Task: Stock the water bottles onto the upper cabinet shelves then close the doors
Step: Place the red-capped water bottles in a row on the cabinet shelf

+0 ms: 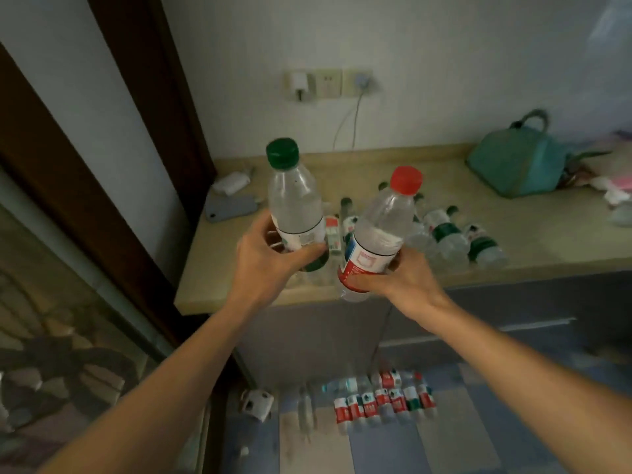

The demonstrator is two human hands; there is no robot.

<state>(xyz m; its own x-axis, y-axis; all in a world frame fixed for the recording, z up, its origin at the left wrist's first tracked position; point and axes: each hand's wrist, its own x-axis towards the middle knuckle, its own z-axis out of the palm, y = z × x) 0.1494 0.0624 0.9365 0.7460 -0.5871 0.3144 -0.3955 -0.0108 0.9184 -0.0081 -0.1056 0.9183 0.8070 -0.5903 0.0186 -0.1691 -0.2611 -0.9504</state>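
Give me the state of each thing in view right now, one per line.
Left hand: grips the green-capped bottle.
Right hand: grips the red-capped bottle.
Green-capped bottle: capped, lifted, near upright.
Red-capped bottle: capped, lifted, tilted right.
Bottles on the counter: capped, lying down.
Bottles on the floor: grouped by the cabinet base.
Lower cabinet: closed.
Teal bag: resting on the counter.
Wall socket: cable plugged in.

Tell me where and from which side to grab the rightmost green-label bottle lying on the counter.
Grip the rightmost green-label bottle around its labelled middle, coming from above. It lies on its side on the counter, cap toward the wall, another bottle close on its left, so its top is freest.
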